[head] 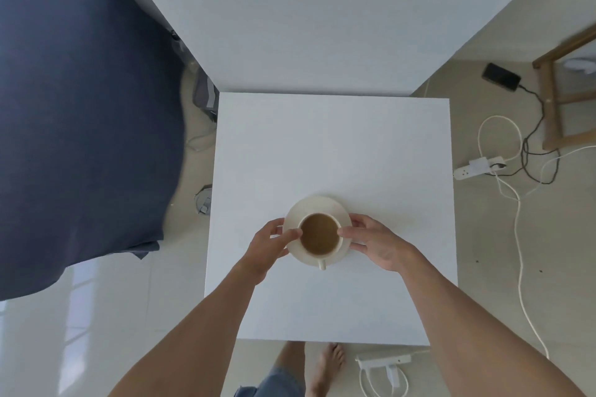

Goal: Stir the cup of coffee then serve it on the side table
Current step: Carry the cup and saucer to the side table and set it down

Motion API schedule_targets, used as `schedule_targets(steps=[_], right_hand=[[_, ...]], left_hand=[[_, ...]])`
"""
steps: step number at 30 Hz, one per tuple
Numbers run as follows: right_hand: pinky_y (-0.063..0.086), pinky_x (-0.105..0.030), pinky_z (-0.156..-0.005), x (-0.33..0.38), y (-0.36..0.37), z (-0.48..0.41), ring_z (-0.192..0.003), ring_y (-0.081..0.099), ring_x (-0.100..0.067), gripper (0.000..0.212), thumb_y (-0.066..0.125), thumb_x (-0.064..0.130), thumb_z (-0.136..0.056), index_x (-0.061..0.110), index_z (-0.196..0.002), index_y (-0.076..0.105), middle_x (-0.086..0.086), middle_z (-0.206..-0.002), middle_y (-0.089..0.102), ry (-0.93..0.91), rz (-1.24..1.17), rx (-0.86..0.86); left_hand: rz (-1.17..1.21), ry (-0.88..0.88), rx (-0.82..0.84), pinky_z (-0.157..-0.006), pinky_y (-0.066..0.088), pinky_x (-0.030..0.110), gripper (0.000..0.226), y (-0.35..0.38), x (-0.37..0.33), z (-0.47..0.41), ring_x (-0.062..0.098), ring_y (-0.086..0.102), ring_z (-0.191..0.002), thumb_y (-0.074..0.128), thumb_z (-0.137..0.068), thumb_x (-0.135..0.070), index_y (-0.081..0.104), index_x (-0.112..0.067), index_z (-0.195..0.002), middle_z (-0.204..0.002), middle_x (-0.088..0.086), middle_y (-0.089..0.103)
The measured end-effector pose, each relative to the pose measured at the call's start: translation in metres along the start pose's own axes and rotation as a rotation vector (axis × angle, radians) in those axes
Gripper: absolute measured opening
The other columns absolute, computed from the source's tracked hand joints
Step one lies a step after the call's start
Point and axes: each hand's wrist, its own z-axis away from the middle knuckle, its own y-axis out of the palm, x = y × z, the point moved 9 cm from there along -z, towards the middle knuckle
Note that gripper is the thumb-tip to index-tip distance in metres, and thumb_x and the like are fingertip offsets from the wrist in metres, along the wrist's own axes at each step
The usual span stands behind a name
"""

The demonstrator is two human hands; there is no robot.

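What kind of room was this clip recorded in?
Probably a home bedroom or living space: a dark blue bedspread lies at the left, a small white side table stands on a pale tiled floor, and power strips with loose cables lie beside a wooden stool.

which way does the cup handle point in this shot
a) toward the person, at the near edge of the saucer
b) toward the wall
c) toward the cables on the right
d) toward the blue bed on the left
a: the cup sits on the saucer with its small handle sticking out over the near rim, between the left hand and the right hand.
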Motion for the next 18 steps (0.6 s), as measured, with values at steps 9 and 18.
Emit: schedule_targets(steps=[9,18], right_hand=[[0.052,-0.023,-0.083,0.004,-0.002,-0.003,-0.104,0.071,-0.010,0.033,0.073,0.011,-0.087,0.016,-0.117,0.064,0.001,-0.115,0.074,-0.015,-0.039,-0.004],[0.049,-0.021,-0.083,0.003,-0.002,-0.003,-0.103,0.071,-0.007,0.034,0.076,0.014,-0.084,0.019,-0.116,0.067,0.006,-0.110,0.076,-0.040,-0.058,-0.021]], left_hand=[[-0.049,0.085,-0.065,-0.088,0.052,0.029,0.038,0.006,-0.016,0.003,0.013,0.064,-0.108,0.072,-0.073,-0.050,0.072,-0.033,-0.107,-0.105,-0.008,0.070],[-0.084,0.084,-0.064,-0.084,0.043,0.023,0.017,0.012,-0.014,0.005,-0.008,0.064,-0.091,0.068,-0.087,-0.044,0.074,-0.034,-0.099,-0.099,-0.016,0.074]])
